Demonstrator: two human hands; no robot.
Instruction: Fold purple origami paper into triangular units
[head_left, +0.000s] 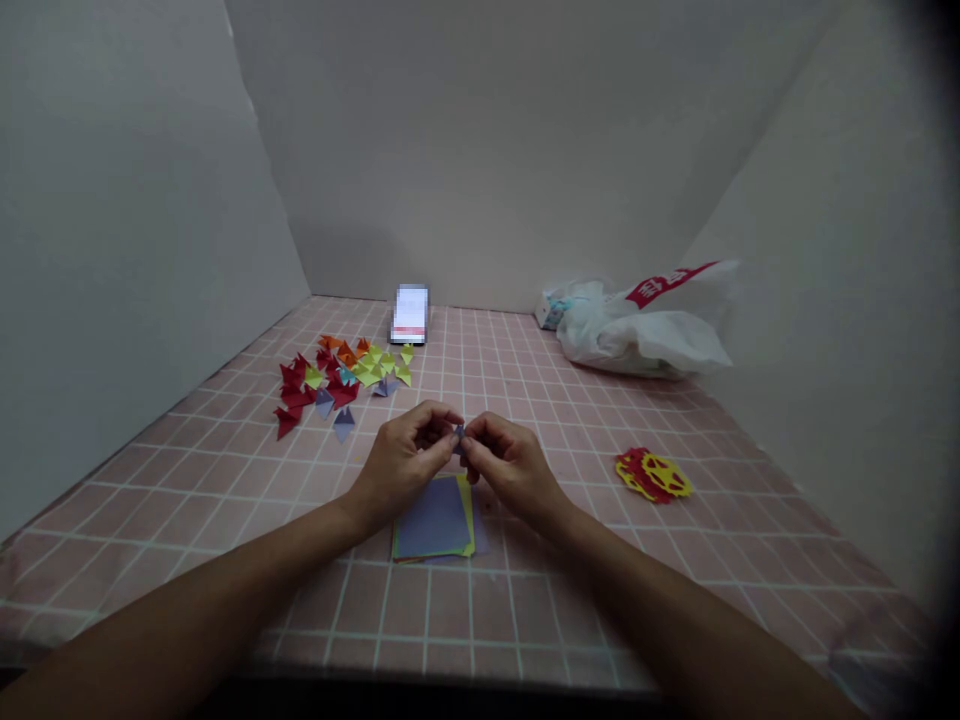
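Grey-white walls [480,150] on 3 sides, pink tablecloth [540,610] w/ white grid lines. L hand [405,455] & R hand [516,460] meet approx. mid-table, both pinching a small purple paper piece [459,437] btwn thumbs & fingers, just beyond a stack of square sheets [433,515], purple on top w/ yellow edges showing. Exact folds too small to tell. Far L: group of folded papers [343,393], red, orange, yellow, purple + 1 blue. Phone [410,310] behind, screen lit, blurred. Far R: white plastic bag [645,340]; nearer, red/yellow cut-outs [652,475], overlapping.
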